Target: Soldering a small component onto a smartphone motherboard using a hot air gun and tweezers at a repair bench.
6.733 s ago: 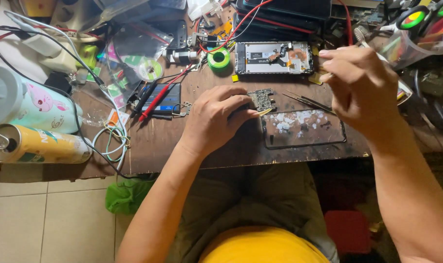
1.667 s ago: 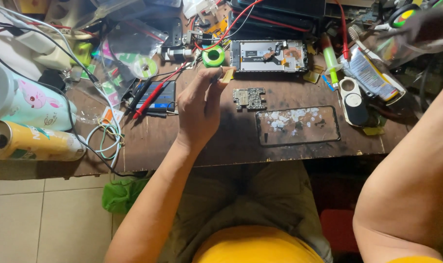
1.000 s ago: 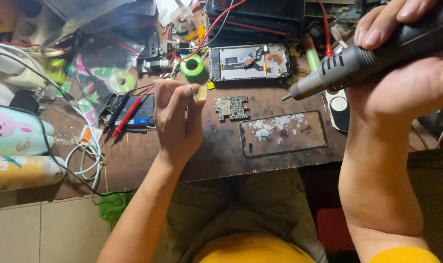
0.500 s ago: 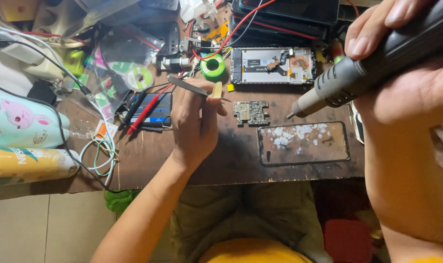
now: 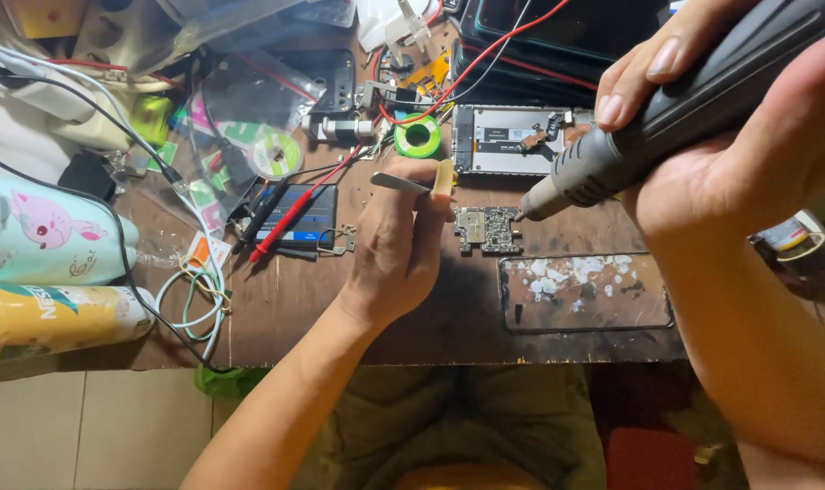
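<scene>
Hovering rotary tool (image 5: 667, 118) in right hand (image 5: 748, 136), tip just above circuit board (image 5: 488, 229).

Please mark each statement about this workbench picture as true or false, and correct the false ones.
1. The right hand grips a dark rotary tool whose tip points at the small circuit board. True.
2. The left hand holds a red screwdriver. False: it holds metal tweezers.
3. A roll of green tape lies left of the opened phone frame. True.
4. The glass panel with white patches lies on top of the circuit board. False: it lies apart, nearer the table edge and to the right.
5. The yellow can stands upright. False: it lies on its side at the left edge.
</scene>
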